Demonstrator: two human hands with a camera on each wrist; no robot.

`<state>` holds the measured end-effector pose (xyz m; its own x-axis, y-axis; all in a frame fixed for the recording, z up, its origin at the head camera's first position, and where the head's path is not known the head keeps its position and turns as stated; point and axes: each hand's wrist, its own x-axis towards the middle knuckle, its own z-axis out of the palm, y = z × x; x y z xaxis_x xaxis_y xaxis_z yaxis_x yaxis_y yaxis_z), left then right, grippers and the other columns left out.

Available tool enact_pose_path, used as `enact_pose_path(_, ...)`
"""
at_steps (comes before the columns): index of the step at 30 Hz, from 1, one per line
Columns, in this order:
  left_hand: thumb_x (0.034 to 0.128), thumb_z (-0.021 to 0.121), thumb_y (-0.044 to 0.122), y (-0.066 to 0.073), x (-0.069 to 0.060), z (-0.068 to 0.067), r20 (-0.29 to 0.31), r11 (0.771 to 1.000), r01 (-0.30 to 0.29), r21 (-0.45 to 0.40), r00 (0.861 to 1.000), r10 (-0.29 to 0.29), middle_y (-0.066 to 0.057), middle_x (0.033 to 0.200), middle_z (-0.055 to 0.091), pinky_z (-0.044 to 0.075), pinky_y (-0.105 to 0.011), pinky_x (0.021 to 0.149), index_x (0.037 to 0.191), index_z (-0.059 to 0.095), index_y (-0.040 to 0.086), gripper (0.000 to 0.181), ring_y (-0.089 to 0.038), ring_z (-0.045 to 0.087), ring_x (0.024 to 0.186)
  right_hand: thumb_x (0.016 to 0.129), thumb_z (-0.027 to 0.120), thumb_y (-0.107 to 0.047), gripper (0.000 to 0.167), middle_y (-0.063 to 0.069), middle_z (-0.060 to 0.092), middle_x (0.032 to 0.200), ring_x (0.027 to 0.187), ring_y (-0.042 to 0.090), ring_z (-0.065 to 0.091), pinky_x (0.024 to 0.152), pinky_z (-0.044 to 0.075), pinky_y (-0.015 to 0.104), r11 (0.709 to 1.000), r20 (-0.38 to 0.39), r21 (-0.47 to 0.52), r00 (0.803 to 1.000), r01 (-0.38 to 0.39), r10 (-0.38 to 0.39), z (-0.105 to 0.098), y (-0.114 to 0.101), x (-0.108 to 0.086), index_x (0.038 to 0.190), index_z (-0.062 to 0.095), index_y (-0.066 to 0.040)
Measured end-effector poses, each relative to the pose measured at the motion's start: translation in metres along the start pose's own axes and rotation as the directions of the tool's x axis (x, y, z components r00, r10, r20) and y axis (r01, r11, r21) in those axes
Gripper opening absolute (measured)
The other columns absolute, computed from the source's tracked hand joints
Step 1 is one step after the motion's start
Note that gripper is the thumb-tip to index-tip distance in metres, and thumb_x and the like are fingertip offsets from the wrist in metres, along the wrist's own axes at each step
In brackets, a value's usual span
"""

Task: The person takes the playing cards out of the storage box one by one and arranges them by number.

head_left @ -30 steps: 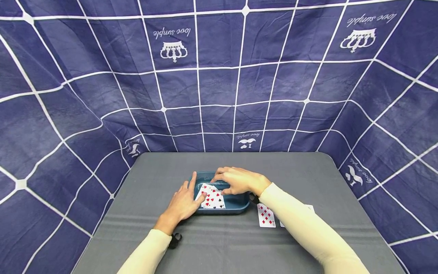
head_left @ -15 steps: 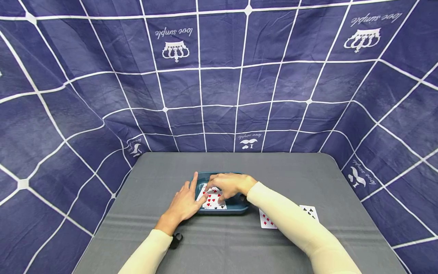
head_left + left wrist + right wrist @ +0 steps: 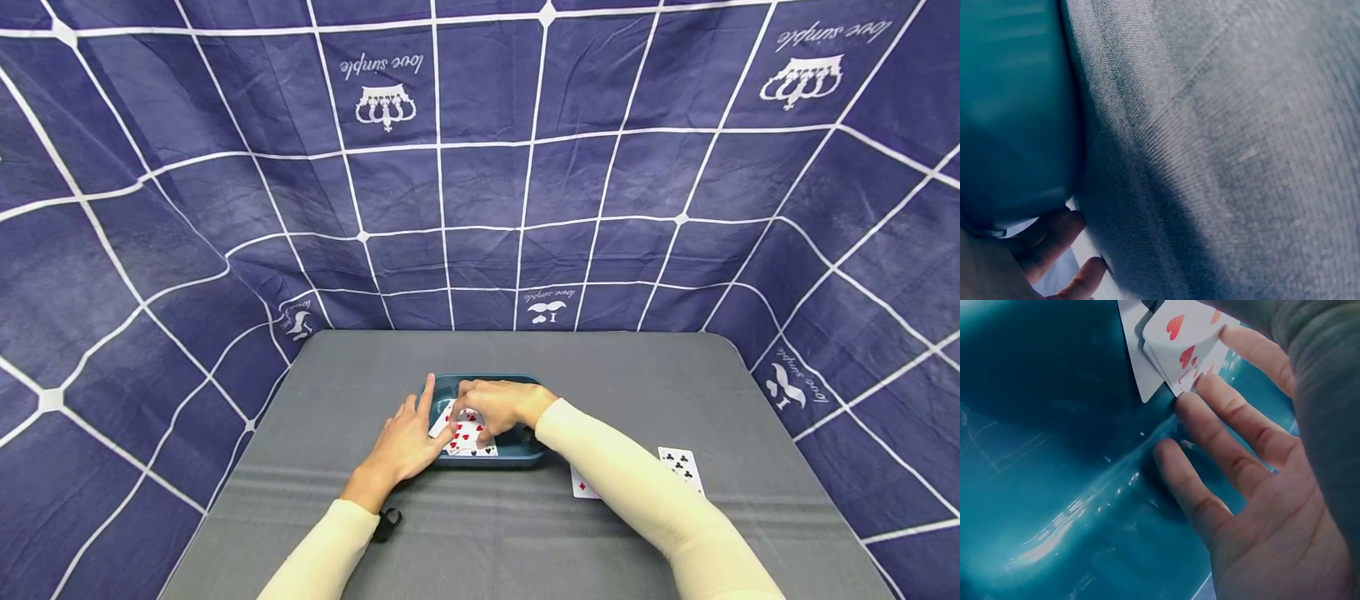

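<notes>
Inside the dark teal tray (image 3: 517, 461) on the table lies a small pile of overlapping playing cards (image 3: 467, 437), with hearts showing on top. My right hand (image 3: 498, 404) reaches down into the tray and pinches cards between thumb and fingers. In the right wrist view its fingertips meet the edge of the bowed heart cards (image 3: 1179, 334), while another card lies beneath them; the thumb is hidden there. My left hand (image 3: 408, 437) holds the tray's left end, thumb over the rim near the cards. In the left wrist view its fingers (image 3: 1054, 247) lie by the tray's outer wall.
Right of the tray, a club card (image 3: 681, 465) and a diamond card (image 3: 582, 485) lie face up on the grey table (image 3: 360, 358). My right sleeve (image 3: 637, 483) partly covers them. A blue gridded cloth (image 3: 480, 192) hangs around the table's back and sides.
My right hand has moved left and down onto the cards and now pinches them, bowing the top ones. The left hand stays on the tray. The sleeve covers more of the diamond card.
</notes>
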<state>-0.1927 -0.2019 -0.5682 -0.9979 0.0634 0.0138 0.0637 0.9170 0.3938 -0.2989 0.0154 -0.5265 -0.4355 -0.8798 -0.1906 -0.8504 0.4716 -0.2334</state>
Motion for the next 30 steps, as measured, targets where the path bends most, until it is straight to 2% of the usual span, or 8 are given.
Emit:
enact_pose_path(6,0.1084,0.067,0.06,-0.001,0.0,0.0,-0.012,1.0,-0.008,0.009,1.0,0.008,-0.032,0.161,0.06,0.053,-0.073,0.117,0.189,0.016,0.015,0.106,-0.052,0.066,0.143,0.089,0.106,-0.031,0.061,-0.001,0.069,0.144,0.123,0.013,0.068,0.113,0.06,0.034,1.0,-0.002,0.005,1.0,0.001,-0.001,0.001,0.001,0.002,0.145,0.082,-0.033)
enact_pose_path(10,0.1083,0.069,0.06,-0.001,-0.001,-0.001,-0.012,1.0,-0.007,0.009,1.0,0.008,-0.034,0.163,0.058,0.053,-0.074,0.119,0.189,0.016,0.015,0.106,-0.055,0.066,0.145,0.09,0.105,-0.029,0.06,0.001,0.069,0.14,0.115,0.011,0.066,0.11,0.06,0.032,1.0,-0.001,0.022,1.0,0.017,-0.017,0.001,0.002,0.004,0.145,0.082,-0.029)
enact_pose_path(17,0.1093,0.067,0.062,-0.002,0.0,0.0,-0.02,1.0,-0.007,0.004,1.0,0.007,-0.034,0.162,0.059,0.052,-0.075,0.118,0.189,0.018,0.014,0.105,-0.054,0.065,0.147,0.09,0.104,-0.029,0.063,0.001,0.071,0.138,0.119,0.01,0.068,0.111,0.059,0.029,0.999,0.003,0.032,0.999,0.032,-0.032,0.002,0.003,0.006,0.148,0.08,-0.025)
enact_pose_path(21,0.1092,0.067,0.062,-0.002,0.0,0.0,-0.011,1.0,-0.004,-0.003,1.0,0.004,-0.034,0.163,0.058,0.052,-0.075,0.119,0.189,0.017,0.015,0.105,-0.053,0.064,0.148,0.091,0.104,-0.027,0.062,0.002,0.072,0.135,0.12,0.013,0.069,0.112,0.059,0.031,0.997,-0.003,0.051,0.999,0.05,-0.05,0.004,0.006,0.006,0.148,0.08,-0.023)
enact_pose_path(27,0.1085,0.067,0.061,0.001,0.0,-0.001,-0.005,1.0,-0.008,0.002,1.0,0.008,-0.033,0.164,0.058,0.053,-0.074,0.118,0.189,0.016,0.015,0.105,-0.05,0.063,0.149,0.089,0.105,-0.025,0.057,0.001,0.071,0.126,0.113,0.01,0.068,0.106,0.059,0.029,0.993,-0.034,0.094,0.997,0.071,-0.068,0.012,0.015,0.009,0.14,0.08,-0.02)
enact_pose_path(30,0.1082,0.067,0.061,0.002,-0.001,-0.001,-0.002,1.0,-0.007,-0.002,1.0,0.007,-0.032,0.163,0.059,0.053,-0.073,0.119,0.189,0.016,0.016,0.106,-0.05,0.064,0.148,0.089,0.105,-0.028,0.055,-0.002,0.07,0.123,0.11,0.009,0.066,0.104,0.058,0.027,0.995,-0.026,0.085,0.998,0.053,-0.051,0.014,0.016,0.011,0.137,0.08,-0.021)
